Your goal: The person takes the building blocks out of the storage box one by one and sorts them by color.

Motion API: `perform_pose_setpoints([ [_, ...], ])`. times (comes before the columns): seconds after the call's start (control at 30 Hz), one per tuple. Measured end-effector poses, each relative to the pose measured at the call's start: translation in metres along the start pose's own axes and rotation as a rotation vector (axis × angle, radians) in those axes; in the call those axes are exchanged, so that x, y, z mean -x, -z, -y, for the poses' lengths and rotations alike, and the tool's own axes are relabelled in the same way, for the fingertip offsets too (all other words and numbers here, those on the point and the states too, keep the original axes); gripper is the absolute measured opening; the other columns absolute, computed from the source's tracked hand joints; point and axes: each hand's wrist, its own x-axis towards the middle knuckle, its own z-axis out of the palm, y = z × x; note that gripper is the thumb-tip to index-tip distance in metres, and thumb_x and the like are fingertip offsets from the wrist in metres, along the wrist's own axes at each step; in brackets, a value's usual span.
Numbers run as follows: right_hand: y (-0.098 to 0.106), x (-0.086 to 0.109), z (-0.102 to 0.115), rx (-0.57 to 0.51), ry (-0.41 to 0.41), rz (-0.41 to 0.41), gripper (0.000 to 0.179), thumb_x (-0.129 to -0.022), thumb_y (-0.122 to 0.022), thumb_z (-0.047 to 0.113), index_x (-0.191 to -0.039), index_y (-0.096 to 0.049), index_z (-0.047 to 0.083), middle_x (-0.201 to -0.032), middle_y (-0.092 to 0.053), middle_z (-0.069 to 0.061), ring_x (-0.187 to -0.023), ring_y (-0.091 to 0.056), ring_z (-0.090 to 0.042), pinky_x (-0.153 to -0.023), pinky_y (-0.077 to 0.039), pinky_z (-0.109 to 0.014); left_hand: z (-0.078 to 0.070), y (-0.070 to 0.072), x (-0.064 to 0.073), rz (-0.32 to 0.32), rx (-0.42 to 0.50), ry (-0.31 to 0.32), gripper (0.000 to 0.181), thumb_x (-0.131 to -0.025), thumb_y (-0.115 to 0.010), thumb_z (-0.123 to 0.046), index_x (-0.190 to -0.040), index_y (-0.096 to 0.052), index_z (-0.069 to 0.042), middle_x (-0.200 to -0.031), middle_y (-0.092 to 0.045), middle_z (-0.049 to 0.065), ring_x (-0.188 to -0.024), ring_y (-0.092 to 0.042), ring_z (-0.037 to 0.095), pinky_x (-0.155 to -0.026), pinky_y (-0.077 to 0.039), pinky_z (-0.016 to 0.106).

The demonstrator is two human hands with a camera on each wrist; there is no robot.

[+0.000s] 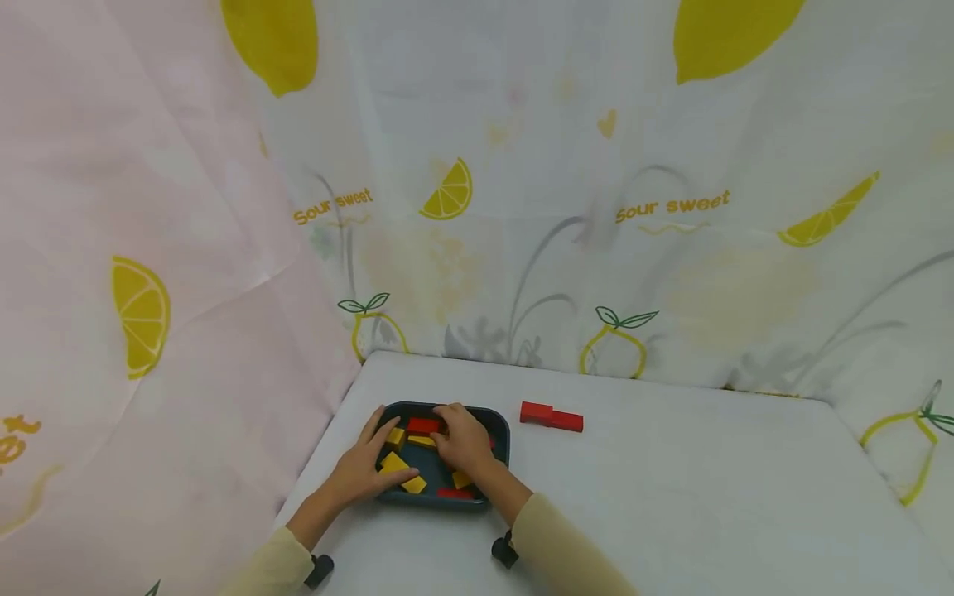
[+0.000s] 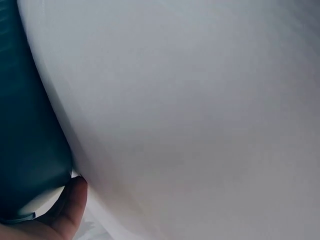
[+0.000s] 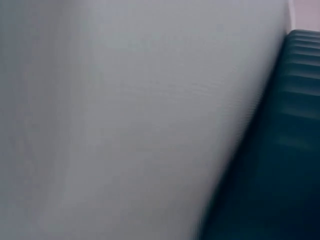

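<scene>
A dark teal tray (image 1: 436, 502) holds red and yellow blocks. My left hand (image 1: 359, 470) lies across its left side with fingers spread, the thumb over a yellow block (image 1: 395, 463). In the left wrist view a bent finger (image 2: 76, 205) meets the tray's outer wall (image 2: 30, 125). Reaching in from the right is my right hand (image 1: 465, 443), fingers bent down near a red block (image 1: 423, 426) and a flat yellow block (image 1: 422, 442); what lies under its fingertips is hidden. The right wrist view has only the tray's ribbed side (image 3: 280, 165), no hand.
Right of the tray, two red blocks (image 1: 551, 416) lie end to end on the white table (image 1: 693, 488). Behind stands a lemon-printed cloth (image 1: 537, 273), with a pinkish cloth (image 1: 186, 331) on the left. Each wrist wears a small black camera (image 1: 504, 551).
</scene>
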Motion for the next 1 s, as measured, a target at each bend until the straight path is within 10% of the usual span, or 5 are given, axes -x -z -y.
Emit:
perform_pose_setpoints([
  [0.2,-0.011,0.002,0.007,0.148,0.057,0.092,0.042,-0.088,-0.074,0.026,-0.127,-0.064,0.015,-0.119,-0.066,-0.003,-0.102,-0.066,-0.016,-0.083,-0.058,-0.033,0.001,-0.003,0.004,-0.004,-0.021,0.004,0.098,-0.077,-0.071,-0.068,-0.154,-0.034,-0.018,-0.166,-0.012,0.01,-0.124,-0.055,0.04,-0.094,-0.049,0.059],
  [1.0,-0.01,-0.003,0.009,0.112,-0.034,0.228,0.028,-0.092,-0.07,0.03,-0.115,-0.063,0.016,-0.109,-0.064,-0.001,-0.087,-0.063,-0.014,-0.085,-0.056,-0.031,0.002,-0.001,-0.001,-0.028,-0.028,-0.014,0.095,-0.078,-0.069,-0.068,-0.152,-0.038,-0.018,-0.166,-0.015,0.012,-0.121,-0.057,0.038,-0.094,-0.05,0.06],
])
